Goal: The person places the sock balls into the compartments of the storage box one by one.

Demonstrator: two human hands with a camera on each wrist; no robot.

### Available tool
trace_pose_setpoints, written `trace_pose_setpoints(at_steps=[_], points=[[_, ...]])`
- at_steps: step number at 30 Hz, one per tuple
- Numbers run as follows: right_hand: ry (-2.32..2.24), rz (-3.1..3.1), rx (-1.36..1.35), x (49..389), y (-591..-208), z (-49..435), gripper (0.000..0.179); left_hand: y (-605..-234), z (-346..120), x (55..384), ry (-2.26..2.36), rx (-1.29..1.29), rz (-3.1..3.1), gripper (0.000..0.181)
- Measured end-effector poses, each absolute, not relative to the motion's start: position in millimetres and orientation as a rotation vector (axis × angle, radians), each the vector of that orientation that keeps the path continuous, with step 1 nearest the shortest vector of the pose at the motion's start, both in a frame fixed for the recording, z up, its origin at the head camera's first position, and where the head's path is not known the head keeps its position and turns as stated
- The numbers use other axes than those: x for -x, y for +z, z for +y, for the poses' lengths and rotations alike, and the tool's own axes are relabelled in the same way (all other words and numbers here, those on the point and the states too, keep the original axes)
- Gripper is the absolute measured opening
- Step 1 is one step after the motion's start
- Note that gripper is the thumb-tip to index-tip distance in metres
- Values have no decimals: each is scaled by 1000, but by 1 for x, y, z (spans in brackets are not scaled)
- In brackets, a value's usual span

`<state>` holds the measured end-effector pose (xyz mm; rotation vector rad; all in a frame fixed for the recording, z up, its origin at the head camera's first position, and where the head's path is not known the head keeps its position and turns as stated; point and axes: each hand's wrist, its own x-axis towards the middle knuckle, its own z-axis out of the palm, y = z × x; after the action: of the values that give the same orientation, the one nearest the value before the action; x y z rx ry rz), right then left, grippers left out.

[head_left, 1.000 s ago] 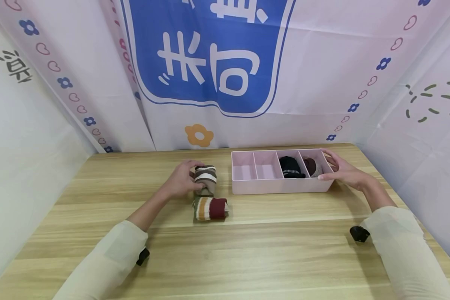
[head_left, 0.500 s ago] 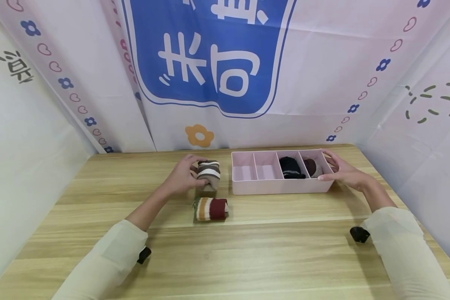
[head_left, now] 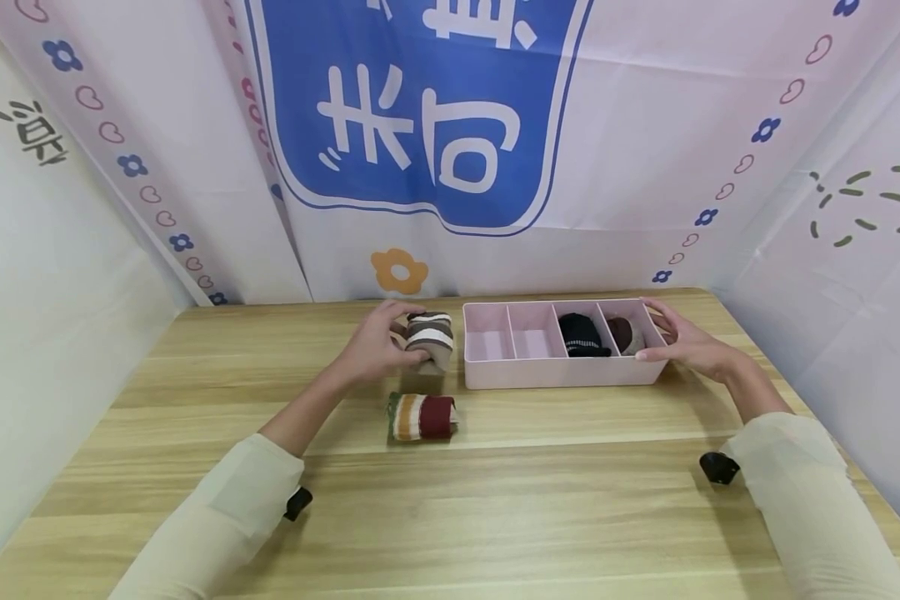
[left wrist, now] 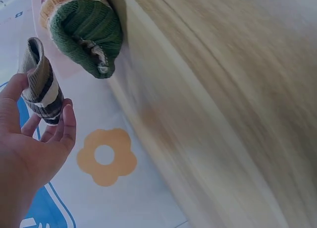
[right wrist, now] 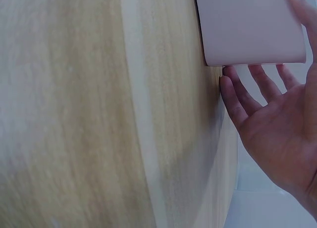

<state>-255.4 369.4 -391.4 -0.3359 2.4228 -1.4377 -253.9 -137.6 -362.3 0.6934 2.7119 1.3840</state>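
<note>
Socks rolled into bundles are the work here, and the pink divided tray (head_left: pixel 562 371) is the landmark. The left hand (head_left: pixel 378 350) holds a brown and white striped sock roll (head_left: pixel 431 335) lifted off the wooden table (head_left: pixel 495 500), just left of the tray's left end; fingers and thumb are curled round it. A second roll, red, orange and green (head_left: pixel 422 417), lies on the table in front of the tray's left corner. Inside the tray, the two left compartments show only pink floor, the third holds a dark sock roll (head_left: pixel 581 333), and the fourth holds a brown-grey roll (head_left: pixel 627 333).

To do this step well, I think the grip should stay firm so the roll does not unfold, and it should travel over the tray wall, not against it.

The right hand (head_left: pixel 686 342) rests at the tray's right end with fingers straight and slightly spread, seemingly steadying it. Both forearms reach forward in pale sleeves.
</note>
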Motion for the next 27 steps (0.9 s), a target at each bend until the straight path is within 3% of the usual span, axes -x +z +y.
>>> trace_pose_setpoints(at_steps=[27], points=[[-1443,2424,333,254,-391,368,108,-341,-92,263,1466,-821,2636,62]])
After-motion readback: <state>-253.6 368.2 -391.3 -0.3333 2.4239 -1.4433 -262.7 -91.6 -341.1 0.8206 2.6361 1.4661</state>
